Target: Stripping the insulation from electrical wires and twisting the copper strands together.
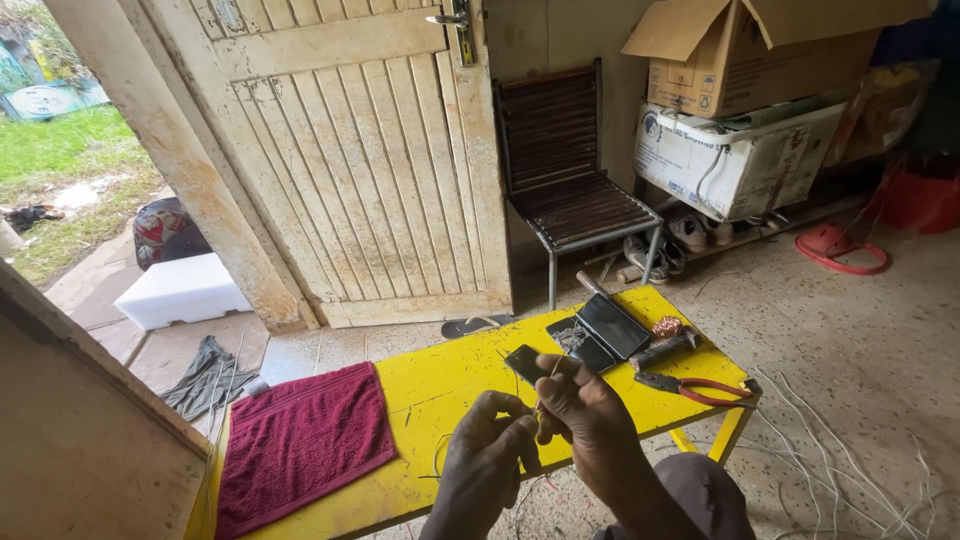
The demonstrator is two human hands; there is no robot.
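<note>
Fingers (548, 398) of both your hands pinch a thin wire (541, 412) (closed tight) over the yellow table (430, 385); boxes (745, 55) stacked behind, contents hidden.

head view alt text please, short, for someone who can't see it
Two bare hands, left hand and right hand, pinch a thin wire over a yellow table. On it lie a red towel, red-handled pliers and a dark phone.
</note>
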